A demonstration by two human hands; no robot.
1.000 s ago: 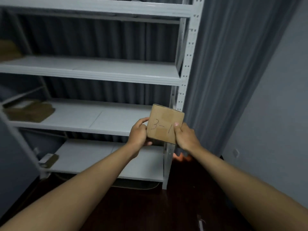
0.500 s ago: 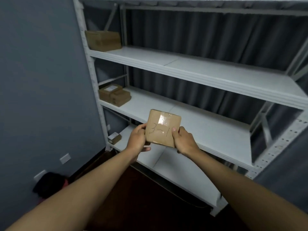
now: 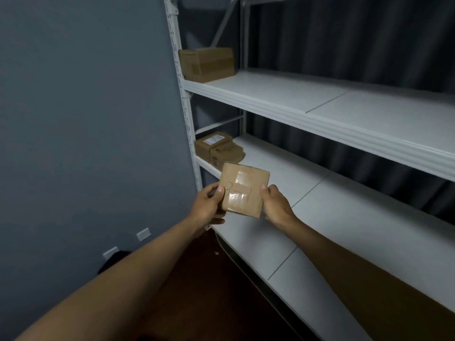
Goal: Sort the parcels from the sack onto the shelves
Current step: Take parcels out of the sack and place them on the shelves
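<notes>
I hold a small flat parcel [image 3: 243, 190] between both hands in front of the white shelves [image 3: 320, 114]: my left hand [image 3: 209, 207] has its grip curled round the left edge, thumb on the face, and my right hand [image 3: 277, 203] pinches the right edge the same way. The parcel is brown cardboard, roughly square, with glossy clear tape across its face and black handwriting under the tape that I cannot read clearly. Behind it, on the middle shelf, two brown boxes [image 3: 218, 150] sit touching at the left end; a larger box [image 3: 206, 64] stands on the shelf above, beside the grey wall [image 3: 86, 119].
</notes>
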